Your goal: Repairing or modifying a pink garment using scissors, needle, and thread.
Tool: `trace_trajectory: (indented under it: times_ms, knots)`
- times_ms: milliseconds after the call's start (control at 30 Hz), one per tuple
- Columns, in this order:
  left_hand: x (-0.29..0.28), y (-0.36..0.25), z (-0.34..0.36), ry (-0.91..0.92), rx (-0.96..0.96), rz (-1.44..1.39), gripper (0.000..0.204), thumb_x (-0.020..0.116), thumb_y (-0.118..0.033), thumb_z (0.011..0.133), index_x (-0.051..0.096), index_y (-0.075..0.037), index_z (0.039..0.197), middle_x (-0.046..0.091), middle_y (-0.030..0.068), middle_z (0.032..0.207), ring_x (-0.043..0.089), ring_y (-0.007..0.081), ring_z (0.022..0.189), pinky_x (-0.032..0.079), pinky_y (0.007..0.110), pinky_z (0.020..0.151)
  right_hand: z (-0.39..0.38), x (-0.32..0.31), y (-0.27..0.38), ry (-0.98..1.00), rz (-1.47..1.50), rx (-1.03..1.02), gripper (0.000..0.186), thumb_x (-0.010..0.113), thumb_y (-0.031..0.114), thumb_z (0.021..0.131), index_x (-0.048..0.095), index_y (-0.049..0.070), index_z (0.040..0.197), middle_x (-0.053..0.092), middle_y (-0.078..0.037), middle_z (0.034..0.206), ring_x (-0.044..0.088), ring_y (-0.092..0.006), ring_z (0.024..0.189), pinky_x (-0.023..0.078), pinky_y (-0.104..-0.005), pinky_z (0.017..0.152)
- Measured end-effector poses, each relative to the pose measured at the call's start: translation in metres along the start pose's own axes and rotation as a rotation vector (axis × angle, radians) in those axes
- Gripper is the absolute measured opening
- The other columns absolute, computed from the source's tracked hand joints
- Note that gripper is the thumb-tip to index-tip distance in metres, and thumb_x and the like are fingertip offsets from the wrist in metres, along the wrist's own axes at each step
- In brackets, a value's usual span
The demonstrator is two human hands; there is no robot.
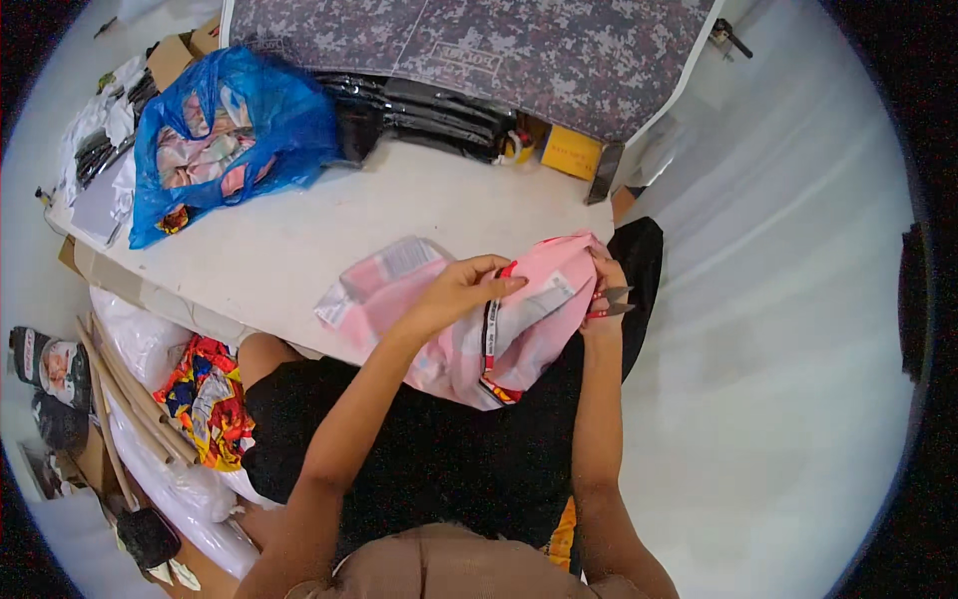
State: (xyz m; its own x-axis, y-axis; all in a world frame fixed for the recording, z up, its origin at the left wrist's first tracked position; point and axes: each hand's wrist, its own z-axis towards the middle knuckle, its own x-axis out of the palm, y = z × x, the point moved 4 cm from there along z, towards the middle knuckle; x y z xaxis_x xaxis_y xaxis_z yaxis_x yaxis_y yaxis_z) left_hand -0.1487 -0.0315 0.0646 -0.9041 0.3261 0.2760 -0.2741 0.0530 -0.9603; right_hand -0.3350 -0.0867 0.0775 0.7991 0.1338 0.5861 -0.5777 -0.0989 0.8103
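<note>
Across the front edge of the table and over my lap lies a pink garment [544, 270] with grey patches, pale printed panels and a black, white and red elastic band. My left hand [461, 290] is closed on the cloth beside that band, thumb and fingers pinching it. Gripped at its upper right edge, the garment is also in my right hand [607, 270]. The same right hand keeps a small pair of red-handled scissors [619, 302], the dark blades pointing right, away from the cloth. Folds hide some of my right fingers.
A blue plastic bag [289, 125] of pink cloth sits at the table's far left. Black plastic packages [439, 110], a tape roll [517, 148] and a yellow box [571, 152] line the back. Cardboard tubes [125, 384] and a colourful bundle [212, 404] are at lower left.
</note>
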Motion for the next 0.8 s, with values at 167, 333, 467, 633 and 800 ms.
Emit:
trace_trajectory:
  times_ms: [167, 333, 467, 633, 800]
  knots:
    - [0.007, -0.001, -0.005, -0.219, 0.043, -0.058, 0.020, 0.065, -0.018, 0.084, 0.066, -0.004, 0.098, 0.062, -0.0029, 0.087, 0.053, 0.0050, 0.082, 0.041, 0.020, 0.077, -0.009, -0.004, 0.009, 0.022, -0.355, -0.038, 0.030, 0.056, 0.020, 0.084, 0.056, 0.001, 0.108, 0.061, -0.006, 0.095, 0.059, -0.0153, 0.078, 0.047, -0.0260, 0.070]
    - [-0.002, 0.011, -0.010, -0.338, 0.086, -0.104, 0.018, 0.065, -0.013, 0.083, 0.066, -0.003, 0.099, 0.062, -0.0027, 0.086, 0.053, 0.0042, 0.078, 0.041, 0.018, 0.072, -0.016, 0.022, 0.017, -0.072, -0.865, -0.509, 0.023, 0.062, 0.018, 0.084, 0.056, 0.003, 0.100, 0.056, 0.000, 0.083, 0.048, -0.0055, 0.058, 0.035, -0.0159, 0.050]
    - [-0.002, 0.010, -0.011, -0.352, 0.071, 0.028, 0.018, 0.064, -0.009, 0.084, 0.066, -0.002, 0.100, 0.063, -0.0018, 0.089, 0.054, 0.0043, 0.077, 0.043, 0.018, 0.070, -0.033, 0.042, 0.028, -0.124, -0.977, -0.742, 0.013, 0.062, 0.011, 0.083, 0.055, 0.004, 0.092, 0.053, 0.003, 0.072, 0.045, -0.0049, 0.052, 0.031, -0.0176, 0.044]
    - [0.003, 0.009, -0.012, -0.337, 0.144, 0.137, 0.019, 0.062, -0.005, 0.084, 0.065, -0.002, 0.102, 0.064, -0.0003, 0.090, 0.055, 0.0054, 0.079, 0.044, 0.019, 0.071, -0.042, 0.058, 0.014, 0.113, -1.272, -0.702, 0.010, 0.062, 0.010, 0.083, 0.053, 0.005, 0.083, 0.048, 0.001, 0.062, 0.045, -0.0056, 0.050, 0.033, -0.0211, 0.045]
    - [0.008, 0.011, -0.013, -0.348, 0.186, 0.229, 0.021, 0.061, -0.004, 0.083, 0.064, 0.000, 0.103, 0.065, 0.0014, 0.090, 0.056, 0.0065, 0.081, 0.045, 0.020, 0.072, -0.037, 0.065, 0.004, 0.246, -1.494, -0.748, 0.017, 0.061, 0.019, 0.084, 0.052, 0.006, 0.080, 0.057, -0.006, 0.066, 0.055, -0.0244, 0.051, 0.043, -0.0318, 0.049]
